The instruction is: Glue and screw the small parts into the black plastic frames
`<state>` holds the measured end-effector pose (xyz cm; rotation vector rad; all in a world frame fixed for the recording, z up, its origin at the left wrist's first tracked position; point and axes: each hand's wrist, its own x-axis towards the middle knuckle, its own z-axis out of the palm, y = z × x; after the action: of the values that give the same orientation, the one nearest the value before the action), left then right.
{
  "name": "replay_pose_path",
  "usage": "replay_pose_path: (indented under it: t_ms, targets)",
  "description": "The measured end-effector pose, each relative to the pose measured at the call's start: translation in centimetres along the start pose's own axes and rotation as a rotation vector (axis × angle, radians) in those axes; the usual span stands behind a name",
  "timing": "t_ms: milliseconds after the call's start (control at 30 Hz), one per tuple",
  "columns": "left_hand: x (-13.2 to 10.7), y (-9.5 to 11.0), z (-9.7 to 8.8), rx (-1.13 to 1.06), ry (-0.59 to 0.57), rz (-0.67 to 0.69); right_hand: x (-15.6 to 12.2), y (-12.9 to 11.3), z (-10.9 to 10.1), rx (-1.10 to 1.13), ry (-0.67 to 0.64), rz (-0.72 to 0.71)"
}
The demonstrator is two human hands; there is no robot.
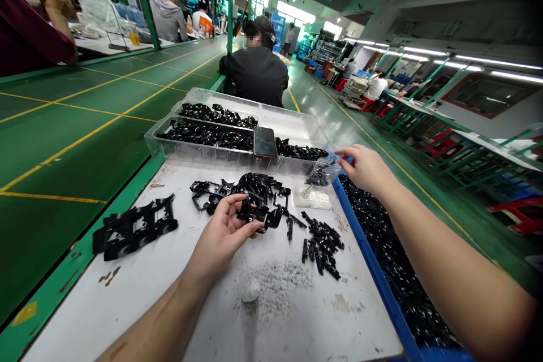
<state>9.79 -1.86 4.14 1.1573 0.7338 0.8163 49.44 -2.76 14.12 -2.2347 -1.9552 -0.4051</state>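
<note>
My left hand is closed around a glossy black plastic part with a rounded end, held above the white worktop. My right hand is at the right end of the clear tray, beside a small clear plastic bag of tiny black pieces. Its thumb and forefinger are pinched close together; whatever lies between them is too small to make out. Behind the left hand lies a heap of similar black parts. Short black strips are scattered to its right.
A clear divided tray of black parts spans the back, with a phone on it. Joined black parts lie left. A white block and white knob stand on the worktop. A blue bin adjoins; a person sits ahead.
</note>
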Motion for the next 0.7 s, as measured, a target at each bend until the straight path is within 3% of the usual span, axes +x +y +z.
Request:
replay_pose_path:
  t_ms: [100,433,567,700]
  targets:
    - [0.1,-0.1,0.0,0.005,0.006,-0.003,-0.7,-0.5,-0.1,-0.058,0.002,-0.001]
    - [0.0,0.0,-0.2,0.058,0.026,-0.002,0.7,-0.5,3.4,-0.174,-0.124,0.011]
    - [0.2,-0.2,-0.2,0.048,0.025,0.009,1.0,-0.3,2.9,-0.213,-0.141,0.014]
    - [0.1,-0.4,-0.3,0.042,0.026,0.007,0.6,-0.7,1.2,-0.219,-0.125,0.027]
